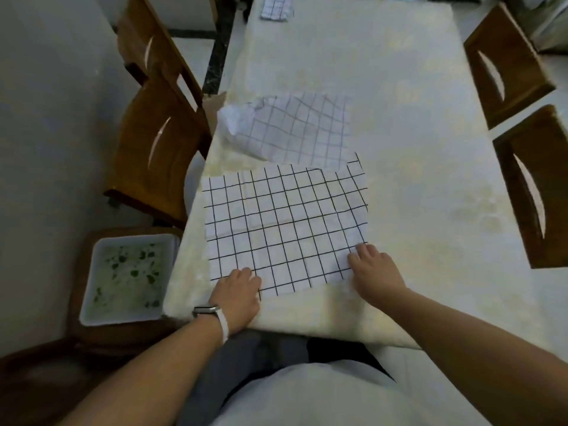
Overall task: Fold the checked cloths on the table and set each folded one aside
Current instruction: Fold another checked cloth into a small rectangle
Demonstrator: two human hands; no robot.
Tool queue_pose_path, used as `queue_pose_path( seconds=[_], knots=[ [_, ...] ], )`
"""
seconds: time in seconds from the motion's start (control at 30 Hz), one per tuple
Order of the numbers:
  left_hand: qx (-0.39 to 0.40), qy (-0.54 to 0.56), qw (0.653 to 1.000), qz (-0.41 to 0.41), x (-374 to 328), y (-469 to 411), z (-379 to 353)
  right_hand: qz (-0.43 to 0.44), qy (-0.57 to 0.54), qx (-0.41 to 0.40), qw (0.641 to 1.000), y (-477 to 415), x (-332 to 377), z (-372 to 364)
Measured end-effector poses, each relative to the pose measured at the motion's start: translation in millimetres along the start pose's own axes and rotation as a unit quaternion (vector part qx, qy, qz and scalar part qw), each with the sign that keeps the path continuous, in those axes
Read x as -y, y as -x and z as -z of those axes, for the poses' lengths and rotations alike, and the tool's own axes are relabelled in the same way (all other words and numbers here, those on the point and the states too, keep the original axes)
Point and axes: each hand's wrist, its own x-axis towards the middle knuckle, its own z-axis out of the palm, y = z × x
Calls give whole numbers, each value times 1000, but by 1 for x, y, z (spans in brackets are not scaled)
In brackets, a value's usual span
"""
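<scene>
Cream table (415, 118) fills the middle of the frame. A flat cloth (285, 226) lies spread at low centre, square to the near edge, probably so it folds evenly. The left hand (238, 292) and right hand (373, 272) sit on its near corners with fingers bent; I cannot tell whether they pinch or only press. Three cloths: this one, a rumpled cloth (295, 127) above it, and a folded cloth (276, 7) set aside at top. Four chairs (159, 149).
</scene>
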Motion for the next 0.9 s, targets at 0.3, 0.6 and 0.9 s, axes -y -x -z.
queue_pose_path(
  seconds=[0.3, 0.6, 0.9],
  knots=[
    [-23, -17, 998, -58, 14, 2, -11, 79, 22, -16, 996, -22, -19, -4],
    [-53, -6, 997, -62, 17, 3, -27, 49, -13, -123, 991, -30, -55, 7],
    [-73, -20, 994, -83, 29, 14, -11, 19, -13, -148, 989, 9, -70, 8]
  ],
)
